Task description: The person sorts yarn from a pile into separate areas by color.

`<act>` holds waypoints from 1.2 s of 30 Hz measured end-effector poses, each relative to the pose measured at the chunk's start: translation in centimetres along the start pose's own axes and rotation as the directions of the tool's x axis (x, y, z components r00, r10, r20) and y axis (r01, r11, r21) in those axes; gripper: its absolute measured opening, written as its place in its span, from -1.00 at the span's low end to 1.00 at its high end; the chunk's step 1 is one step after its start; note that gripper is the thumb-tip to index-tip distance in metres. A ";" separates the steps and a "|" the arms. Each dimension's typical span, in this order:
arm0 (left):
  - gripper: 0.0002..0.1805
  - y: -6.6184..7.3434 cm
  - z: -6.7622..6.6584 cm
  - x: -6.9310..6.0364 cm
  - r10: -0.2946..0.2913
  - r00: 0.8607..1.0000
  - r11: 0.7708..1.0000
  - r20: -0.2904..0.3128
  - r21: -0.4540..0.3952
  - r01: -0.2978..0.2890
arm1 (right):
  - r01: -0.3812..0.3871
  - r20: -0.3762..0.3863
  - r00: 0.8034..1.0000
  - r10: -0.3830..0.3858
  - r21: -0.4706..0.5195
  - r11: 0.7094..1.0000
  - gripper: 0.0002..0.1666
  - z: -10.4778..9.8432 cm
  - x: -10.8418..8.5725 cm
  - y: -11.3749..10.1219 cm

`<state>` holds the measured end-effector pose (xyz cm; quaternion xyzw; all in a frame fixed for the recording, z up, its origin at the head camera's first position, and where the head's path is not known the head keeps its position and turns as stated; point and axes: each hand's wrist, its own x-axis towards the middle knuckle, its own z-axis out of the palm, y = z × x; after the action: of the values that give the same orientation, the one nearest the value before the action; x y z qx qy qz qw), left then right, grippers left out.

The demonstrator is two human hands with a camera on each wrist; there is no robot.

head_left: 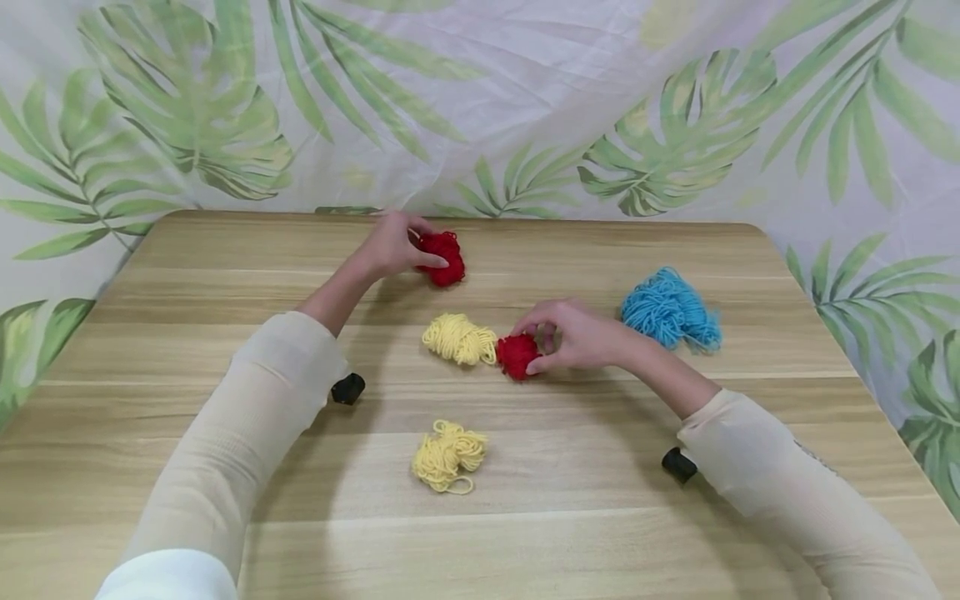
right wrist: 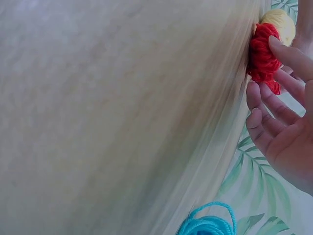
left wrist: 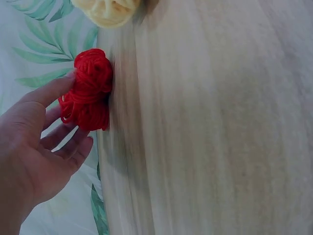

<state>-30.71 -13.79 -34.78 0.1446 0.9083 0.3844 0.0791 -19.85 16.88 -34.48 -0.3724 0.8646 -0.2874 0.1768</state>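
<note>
Near the table's back edge, my left hand (head_left: 397,244) pinches a red yarn bundle (head_left: 444,260) between thumb and fingers; the left wrist view shows the thumb on this red yarn (left wrist: 89,90). My right hand (head_left: 573,335) grips a second red bundle (head_left: 517,357), which touches the right end of a yellow bundle (head_left: 457,339). In the right wrist view the thumb lies on the red yarn (right wrist: 264,53), with the yellow yarn (right wrist: 279,23) behind it and the lower fingers curved below.
A blue yarn bundle (head_left: 667,308) lies beyond my right wrist. Another yellow bundle (head_left: 448,456) lies nearer the front of the wooden table (head_left: 525,550). Small black pieces (head_left: 348,388) show beside each sleeve. A leaf-patterned cloth (head_left: 525,100) hangs behind the table.
</note>
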 end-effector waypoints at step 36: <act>-0.62 -1.9 0.6 -0.1 0.057 0.998 0.998 0.014 -0.010 -0.056 | -0.076 -0.020 0.997 0.076 0.031 0.997 -0.60 -1.4 -0.1 -0.2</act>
<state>-30.82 -14.68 -36.60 0.1726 0.9015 0.3895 0.0754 -20.42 17.36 -33.29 -0.3334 0.8755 -0.2974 0.1841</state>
